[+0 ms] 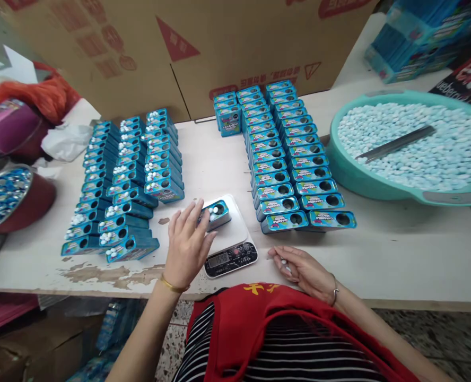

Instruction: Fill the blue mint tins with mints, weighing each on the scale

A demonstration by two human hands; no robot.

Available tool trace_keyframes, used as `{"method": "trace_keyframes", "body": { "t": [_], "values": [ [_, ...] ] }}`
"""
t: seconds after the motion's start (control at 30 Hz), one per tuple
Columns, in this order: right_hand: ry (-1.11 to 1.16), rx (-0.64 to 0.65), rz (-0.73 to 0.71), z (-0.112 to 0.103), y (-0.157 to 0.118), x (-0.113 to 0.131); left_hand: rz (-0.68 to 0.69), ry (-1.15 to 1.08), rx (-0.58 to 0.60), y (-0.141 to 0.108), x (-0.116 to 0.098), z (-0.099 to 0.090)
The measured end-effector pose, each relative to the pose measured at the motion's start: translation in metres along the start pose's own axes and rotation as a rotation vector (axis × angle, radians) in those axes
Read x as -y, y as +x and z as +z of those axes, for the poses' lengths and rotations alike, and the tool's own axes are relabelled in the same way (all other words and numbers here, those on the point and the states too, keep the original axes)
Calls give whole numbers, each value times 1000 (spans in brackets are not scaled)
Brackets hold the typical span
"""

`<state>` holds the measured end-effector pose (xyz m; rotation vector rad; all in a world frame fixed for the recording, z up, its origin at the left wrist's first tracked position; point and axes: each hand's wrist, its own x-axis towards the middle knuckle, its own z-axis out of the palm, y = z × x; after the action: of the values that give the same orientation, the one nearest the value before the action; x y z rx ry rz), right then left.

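A white digital scale (232, 233) with a black marbled panel lies in front of me, its display lit. On its platform stands a blue candy tin (219, 216), with several white candies at the round hole in its top. My left hand (188, 239) is at the tin's left end, fingers stretched and apart; the fingertips partly cover that end, and I cannot tell how firmly they touch. Right of the scale, my right hand (301, 269) is half turned up near the table edge. Its curled fingers hold a few small white candies (285, 264).
Rows of tins topped with candies (128, 239) stand left; rows of tins with dark open holes (281, 191) stand right. A teal basin (341, 175) holds pale candies and a metal scoop (398, 143). A cardboard box (227, 48) closes off the back. A red bowl (40, 193) stands far left.
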<state>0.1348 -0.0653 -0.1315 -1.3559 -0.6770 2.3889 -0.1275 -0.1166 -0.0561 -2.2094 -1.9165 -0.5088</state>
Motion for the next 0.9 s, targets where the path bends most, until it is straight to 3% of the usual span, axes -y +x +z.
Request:
{"method": "trace_keyframes", "body": {
  "t": [0.23,0.4,0.6,0.77,0.9],
  "values": [
    [2,34,-23,1,-2,2,22,30,54,18,2,-1],
    [14,26,21,0,-1,4,42,-3,-41,5,2,-7],
    [16,58,44,-1,2,6,34,-2,69,15,1,-2],
    [36,14,76,4,4,6,43,-56,223,46,30,-10],
    [62,75,23,6,12,3,64,-18,186,114,67,5]
  ]
}}
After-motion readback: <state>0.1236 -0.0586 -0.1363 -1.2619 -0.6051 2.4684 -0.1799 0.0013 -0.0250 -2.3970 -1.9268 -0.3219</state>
